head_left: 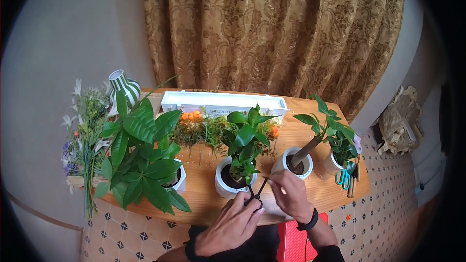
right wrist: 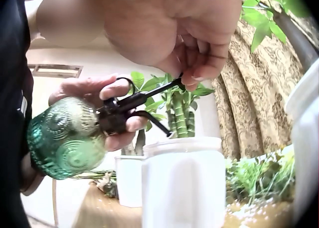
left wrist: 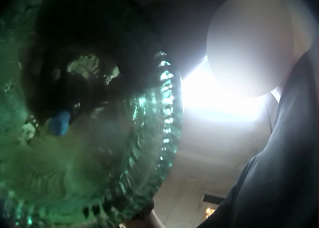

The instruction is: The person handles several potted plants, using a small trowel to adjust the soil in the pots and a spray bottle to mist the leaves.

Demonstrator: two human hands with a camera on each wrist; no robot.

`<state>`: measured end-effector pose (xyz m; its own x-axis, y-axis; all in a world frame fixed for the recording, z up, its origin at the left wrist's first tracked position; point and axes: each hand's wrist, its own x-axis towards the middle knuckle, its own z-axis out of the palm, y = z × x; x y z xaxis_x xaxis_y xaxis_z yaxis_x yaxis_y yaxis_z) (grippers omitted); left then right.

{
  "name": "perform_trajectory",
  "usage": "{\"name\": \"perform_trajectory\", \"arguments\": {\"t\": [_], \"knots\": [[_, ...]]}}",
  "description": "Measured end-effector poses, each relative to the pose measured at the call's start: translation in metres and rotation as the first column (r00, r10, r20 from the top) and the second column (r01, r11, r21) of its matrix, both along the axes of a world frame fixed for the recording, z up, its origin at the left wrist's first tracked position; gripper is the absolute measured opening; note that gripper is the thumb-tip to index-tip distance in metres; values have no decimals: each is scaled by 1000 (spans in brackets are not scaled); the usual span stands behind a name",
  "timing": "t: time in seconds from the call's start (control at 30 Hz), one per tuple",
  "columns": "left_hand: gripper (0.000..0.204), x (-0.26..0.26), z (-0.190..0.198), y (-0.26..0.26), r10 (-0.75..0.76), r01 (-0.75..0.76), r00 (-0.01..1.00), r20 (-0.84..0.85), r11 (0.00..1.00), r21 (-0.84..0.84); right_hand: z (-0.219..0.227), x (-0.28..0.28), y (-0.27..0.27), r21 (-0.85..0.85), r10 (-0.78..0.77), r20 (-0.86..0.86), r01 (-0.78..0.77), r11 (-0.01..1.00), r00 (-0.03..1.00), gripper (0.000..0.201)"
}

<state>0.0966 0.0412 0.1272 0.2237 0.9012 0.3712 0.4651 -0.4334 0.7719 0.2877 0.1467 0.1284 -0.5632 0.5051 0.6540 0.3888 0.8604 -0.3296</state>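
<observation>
A green glass plant mister (right wrist: 67, 138) with a black pump (right wrist: 117, 113) sits in my left hand (head_left: 234, 227), whose fingers wrap the neck. The right wrist view has it tilted, nozzle angled down near the rim of a white pot (right wrist: 182, 183). My right hand (head_left: 292, 195) pinches the end of the pump rod (right wrist: 162, 88) between thumb and fingers. In the head view, the black pump reaches the front of the middle pot, which bears a leafy green plant (head_left: 246, 138). The mister's textured glass (left wrist: 144, 118) fills much of the left wrist view.
A broad-leaved potted plant (head_left: 145, 126) spreads at left, beside bundled flowers (head_left: 86, 155) and a striped vase (head_left: 127, 90). Behind lies a white planter box (head_left: 223, 102) with loose flowers. A thick-stemmed potted plant (head_left: 305, 154) stands right, then a smaller one and teal scissors (head_left: 343, 179).
</observation>
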Motion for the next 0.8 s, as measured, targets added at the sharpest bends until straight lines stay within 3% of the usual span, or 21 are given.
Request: {"name": "perform_trajectory", "arguments": {"t": [0.23,0.4,0.63,0.73,0.8], "knots": [[20,-2,-1,-3,-37,39,999,26,997,-66,-9,-1,-30,-128,98,13,-96,987,995,24],[20,-5,1,-8,-38,38,999,-13,999,-14,-7,-1,-32,-126,129,17,-126,984,991,28],[22,-26,22,-53,81,-90,988,-135,994,-60,-19,-35,-43,-30,281,-15,-281,959,960,33],[17,-40,-1,-69,391,-383,912,-126,920,85,-20,-71,-39,9,380,12,-381,925,925,32],[16,-54,-5,-74,452,-439,881,-137,891,117,-15,-95,-39,20,404,15,-404,914,915,32]]}}
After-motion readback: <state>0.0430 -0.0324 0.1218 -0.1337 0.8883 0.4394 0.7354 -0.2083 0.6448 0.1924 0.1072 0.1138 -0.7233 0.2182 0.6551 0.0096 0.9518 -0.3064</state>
